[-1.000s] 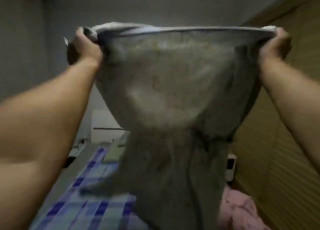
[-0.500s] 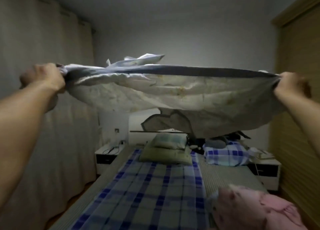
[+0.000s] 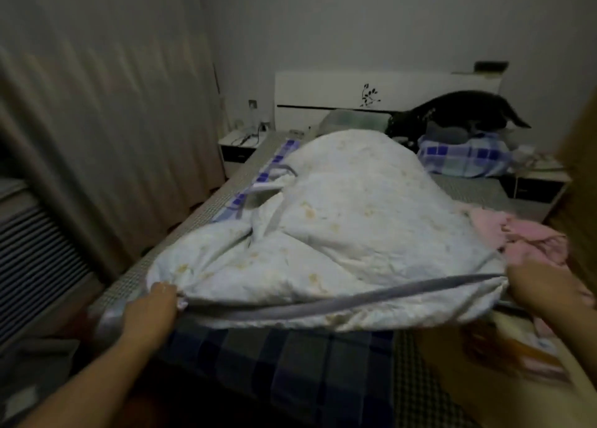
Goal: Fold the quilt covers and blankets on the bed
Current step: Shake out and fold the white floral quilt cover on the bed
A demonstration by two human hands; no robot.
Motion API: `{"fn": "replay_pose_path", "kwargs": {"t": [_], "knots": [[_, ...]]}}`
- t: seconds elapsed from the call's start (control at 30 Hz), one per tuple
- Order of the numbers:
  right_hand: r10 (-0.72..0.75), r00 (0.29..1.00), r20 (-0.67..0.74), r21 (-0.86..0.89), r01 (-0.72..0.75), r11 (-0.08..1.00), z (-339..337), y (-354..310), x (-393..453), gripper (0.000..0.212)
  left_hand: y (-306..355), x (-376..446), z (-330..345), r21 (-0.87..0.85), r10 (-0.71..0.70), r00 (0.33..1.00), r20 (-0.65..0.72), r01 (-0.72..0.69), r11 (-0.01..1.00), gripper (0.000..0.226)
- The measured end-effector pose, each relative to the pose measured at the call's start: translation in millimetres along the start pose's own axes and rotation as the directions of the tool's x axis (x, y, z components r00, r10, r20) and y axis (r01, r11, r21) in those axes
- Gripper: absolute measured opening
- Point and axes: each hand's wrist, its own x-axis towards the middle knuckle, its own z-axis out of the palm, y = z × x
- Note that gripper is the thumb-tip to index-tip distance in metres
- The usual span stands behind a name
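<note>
Here, one white billowed quilt cover [image 3: 339,227] on the bed, near edge gripped by left hand [image 3: 151,308], right hand [image 3: 542,288], one pink blanket [image 3: 533,243] touching its right edge.

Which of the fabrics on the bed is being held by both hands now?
The white quilt cover: left hand and right hand grip its near corners. The pink blanket and the folded plaid bedding lie untouched.

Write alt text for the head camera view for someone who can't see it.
Two hands, left hand and right hand, grip the near corners of a pale quilt cover billowing over a blue plaid bed. A crumpled pink blanket lies to its right, with a dark cat by the white headboard.
</note>
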Motion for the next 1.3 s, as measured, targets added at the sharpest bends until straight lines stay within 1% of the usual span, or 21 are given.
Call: {"fn": "replay_pose_path", "kwargs": {"t": [0.1,0.17,0.27,0.33,0.37,0.43,0.5,0.57,0.67,0.77,0.8,0.87,0.9,0.93,0.97,1.0,1.07,1.13,1.2,1.27,1.3], "knots": [[-0.13,0.943,0.305,0.07,0.113,0.991,16,-63,-33,0.049,46,-42,37,-0.022,0.115,0.984,0.136,-0.113,0.993,0.039],[-0.311,0.87,0.383,0.285,0.209,0.935,12,-124,-61,0.072,82,-67,41,-0.168,0.237,0.945,0.225,-0.202,0.965,0.034],[-0.745,0.618,0.252,0.773,0.335,0.539,-10,-221,-125,0.117,133,-97,25,-0.605,0.391,0.895,0.215,-0.192,0.773,0.018],[-0.834,0.543,0.099,0.918,0.275,0.287,-26,-270,-179,0.1,160,-113,10,-0.81,0.451,0.891,0.057,-0.223,0.543,0.019],[-0.814,0.581,0.003,0.959,0.229,0.167,-34,-285,-200,0.075,168,-120,1,-0.865,0.467,0.884,-0.013,-0.244,0.438,0.021],[-0.608,0.788,-0.098,0.987,0.156,0.043,-40,-291,-219,0.032,171,-126,-10,-0.878,0.484,0.869,-0.105,-0.31,0.365,0.048],[-0.394,0.919,-0.009,0.999,-0.009,-0.044,-53,-270,-215,0.021,163,-122,0,-0.769,0.513,0.858,-0.031,-0.349,0.536,0.077],[-0.394,0.918,0.032,0.992,-0.076,-0.097,-69,-242,-210,0.023,158,-115,14,-0.672,0.478,0.875,0.082,-0.306,0.675,0.068],[-0.481,0.876,-0.018,0.996,0.058,0.07,-79,-203,-207,0.03,167,-103,23,-0.665,0.346,0.938,0.031,-0.239,0.707,0.016],[-0.146,0.989,0.023,0.968,0.014,0.252,-61,-161,-184,0.033,180,-95,4,-0.926,0.216,0.972,0.088,0.0,0.376,0.015],[-0.028,0.997,0.067,0.933,-0.053,0.356,-52,-146,-174,0.033,185,-97,-9,-0.97,0.22,0.974,0.046,-0.01,0.244,0.015],[-0.056,0.99,0.13,0.727,-0.057,0.684,-47,-123,-174,0.025,195,-108,-46,-0.98,0.347,0.932,-0.104,-0.155,0.122,0.017],[-0.163,0.972,0.167,0.654,0.014,0.756,-47,-120,-178,0.039,203,-116,-61,-0.963,0.452,0.875,-0.175,-0.247,0.104,0.021],[-0.293,0.947,0.13,0.672,0.133,0.728,-47,-122,-185,0.072,212,-123,-73,-0.935,0.56,0.799,-0.22,-0.337,0.114,0.024],[-0.404,0.91,0.089,0.771,0.194,0.607,-52,-130,-195,0.094,220,-131,-82,-0.9,0.644,0.725,-0.245,-0.416,0.126,0.025],[-0.475,0.879,0.044,0.864,0.205,0.459,-63,-142,-205,0.098,227,-138,-88,-0.869,0.688,0.676,-0.266,-0.477,0.133,0.027],[-0.519,0.852,-0.065,0.948,0.215,0.235,-76,-165,-223,0.072,236,-151,-87,-0.857,0.68,0.672,-0.292,-0.5,0.126,0.034],[-0.43,0.897,-0.099,0.974,0.175,0.14,-83,-175,-233,0.05,235,-159,-78,-0.904,0.577,0.74,-0.345,-0.428,0.009,0.049],[-0.352,0.936,-0.017,0.997,0.043,0.068,-87,-170,-236,0.039,229,-154,-55,-0.954,0.527,0.798,-0.293,-0.278,-0.109,0.066],[-0.277,0.961,0.01,1.0,-0.01,0.003,-96,-158,-240,0.017,226,-141,-32,-0.972,0.593,0.774,-0.222,-0.227,-0.068,0.055],[-0.271,0.962,0.017,0.999,-0.027,-0.033,-105,-150,-242,0.011,225,-131,-23,-0.948,0.635,0.739,-0.223,-0.316,0.035,0.04]]}}
